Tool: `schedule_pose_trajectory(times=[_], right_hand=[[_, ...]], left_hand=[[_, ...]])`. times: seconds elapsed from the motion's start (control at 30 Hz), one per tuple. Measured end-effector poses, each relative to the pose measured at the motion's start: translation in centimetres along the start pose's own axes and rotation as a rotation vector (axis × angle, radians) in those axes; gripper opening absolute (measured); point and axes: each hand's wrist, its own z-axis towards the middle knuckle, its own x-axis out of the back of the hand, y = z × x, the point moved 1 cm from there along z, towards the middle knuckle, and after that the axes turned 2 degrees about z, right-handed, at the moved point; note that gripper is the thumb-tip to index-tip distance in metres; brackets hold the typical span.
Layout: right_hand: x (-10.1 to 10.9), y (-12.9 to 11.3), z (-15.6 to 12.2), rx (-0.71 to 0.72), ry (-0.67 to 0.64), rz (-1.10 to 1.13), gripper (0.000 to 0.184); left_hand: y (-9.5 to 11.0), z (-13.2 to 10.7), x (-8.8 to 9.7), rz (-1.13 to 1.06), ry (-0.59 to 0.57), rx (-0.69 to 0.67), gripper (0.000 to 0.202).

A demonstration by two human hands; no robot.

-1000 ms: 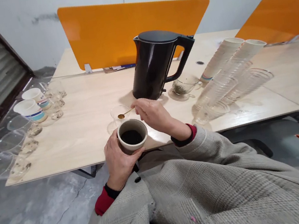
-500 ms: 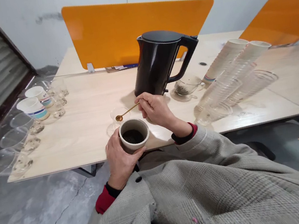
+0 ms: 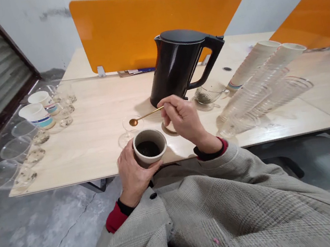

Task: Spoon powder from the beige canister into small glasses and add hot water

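My left hand is wrapped round a pale round cup with dark contents, at the front edge of the table. Between the fingertips of my right hand is the thin handle of a small gold spoon. The spoon's bowl points left, above and behind the cup's rim, over a clear plastic cup on the table. A small round object, perhaps a lid, lies partly hidden beneath my right hand.
Behind my hands stands a black kettle, with a clear glass vessel right of it. Stacks of paper cups and clear plastic cups lean at the right. Several plastic and paper cups line the left end. An orange divider backs the table.
My right hand has moved a little to the right and up with the spoon, uncovering part of the small round object below it. The left hand still holds the pale cup.
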Motion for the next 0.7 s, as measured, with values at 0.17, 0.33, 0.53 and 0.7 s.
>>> schedule_pose_trajectory(times=[0.17,0.33,0.53,0.7], right_hand=[[3.8,-3.4,-1.4,0.031,0.137,0.065,0.028],[4.3,-4.9,-2.8,0.123,-0.239,-0.1,0.022],[3.2,-4.1,-3.0,0.092,-0.426,-0.086,0.022],[4.0,-3.6,-2.7,-0.09,-0.24,0.08,0.021]], left_hand=[[0.0,0.0,0.1,-0.008,-0.023,0.031,0.1],[0.1,0.1,0.1,-0.024,-0.027,0.043,0.102],[0.2,0.1,0.2,-0.021,-0.042,0.06,0.102],[0.3,0.2,0.2,-0.032,-0.038,0.056,0.099]])
